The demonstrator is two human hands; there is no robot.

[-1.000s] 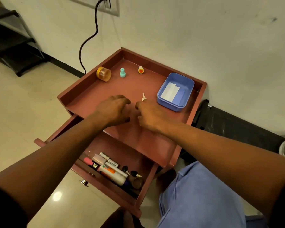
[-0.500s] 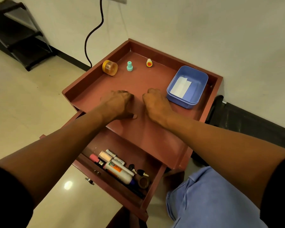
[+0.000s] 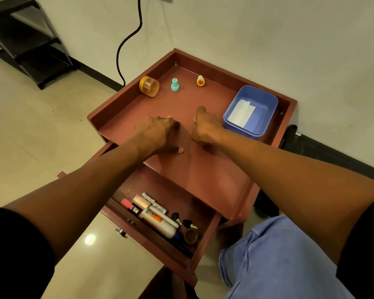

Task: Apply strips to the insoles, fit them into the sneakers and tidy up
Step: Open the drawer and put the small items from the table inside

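Observation:
Both hands rest side by side on the red-brown table top (image 3: 214, 182). My left hand (image 3: 158, 134) lies knuckles up with curled fingers, its thumb tip touching the surface, and nothing shows in it. My right hand (image 3: 205, 128) is curled too, its fingertips hidden from me. Just right of it stands a blue tray (image 3: 266, 124) holding white strips (image 3: 242, 112). No insoles or sneakers are in view.
Along the table's far rim sit an orange jar (image 3: 149, 86) on its side, a teal stamp (image 3: 175, 84) and a heart stamp (image 3: 200, 80). The open drawer (image 3: 203, 251) below holds markers, keys and a tape roll. A black cable (image 3: 125, 42) hangs on the wall.
Both hands slid slightly forward and settled on the table top. A small white piece seen at my right fingertips a second ago is out of sight now.

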